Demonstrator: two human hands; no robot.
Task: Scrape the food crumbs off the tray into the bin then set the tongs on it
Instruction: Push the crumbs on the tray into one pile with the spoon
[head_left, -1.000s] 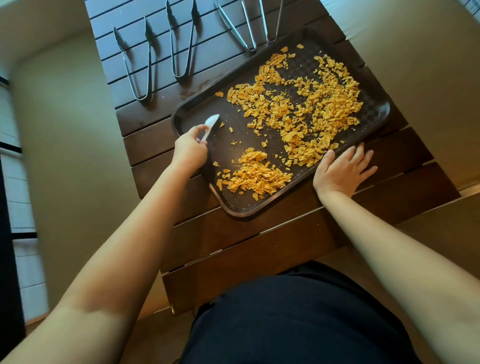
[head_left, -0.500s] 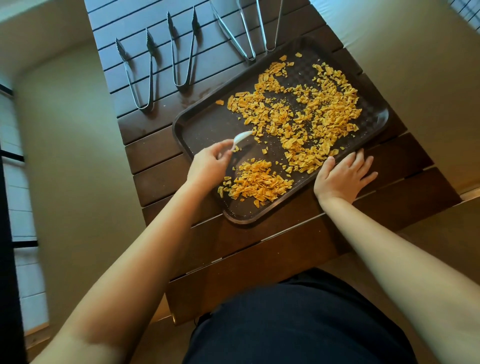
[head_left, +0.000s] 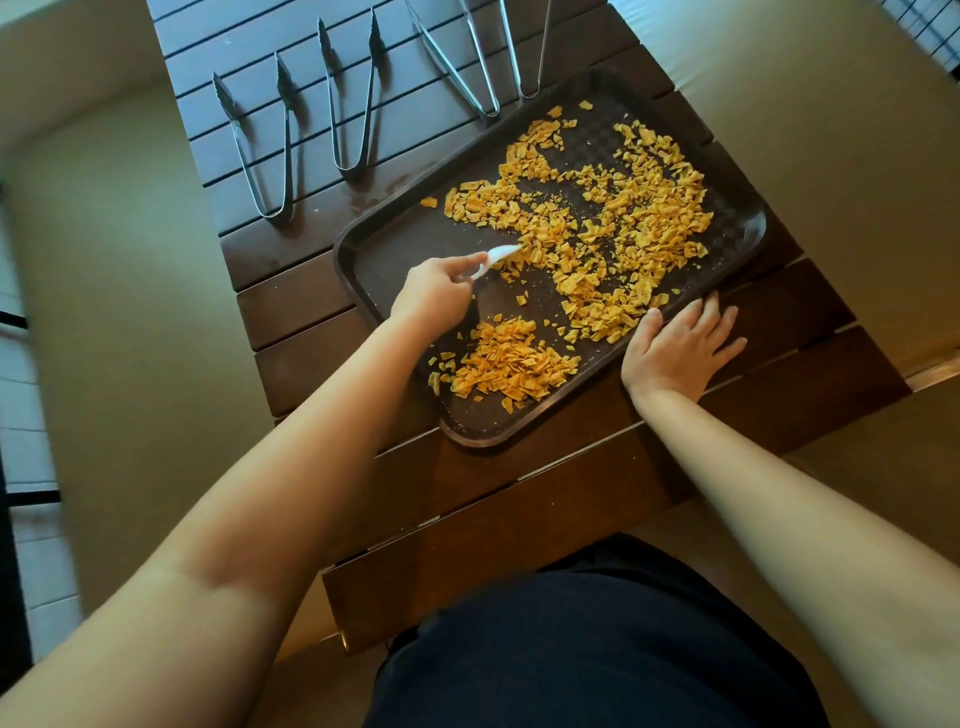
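From the head camera, a dark brown tray (head_left: 379, 254) lies skewed on a dark slatted wooden table (head_left: 519, 519), its near corner pointing toward the person and its far right corner close to the table's right edge. Orange food crumbs (head_left: 613, 218) spread over most of the tray's far and right part, and a smaller heap (head_left: 511, 361) sits gathered close to the near corner. The strip of tray along its left edge is almost bare.

The left hand (head_left: 436, 296) reaches in over the tray's left edge with the arm stretched long from the lower left. Its fingers are closed around the handle of a small white scraper (head_left: 498, 255), whose blade points right and touches the edge of the large spread of crumbs. The right hand (head_left: 675, 348) lies flat and palm down at the tray's near right edge, fingers spread wide and holding nothing; the fingertips rest against the rim while the heel sits on the table.

Four pairs of metal tongs lie on the table beyond the tray's far left edge, hinges toward the tray: one pair (head_left: 262, 145) nearest the left table edge, a second (head_left: 353, 104) just beside it, a third (head_left: 457, 57) and a fourth (head_left: 527, 47) further right, their hinge ends reaching the tray's far rim. Open tabletop shows between the tray and the person's dark clothing (head_left: 597, 649).
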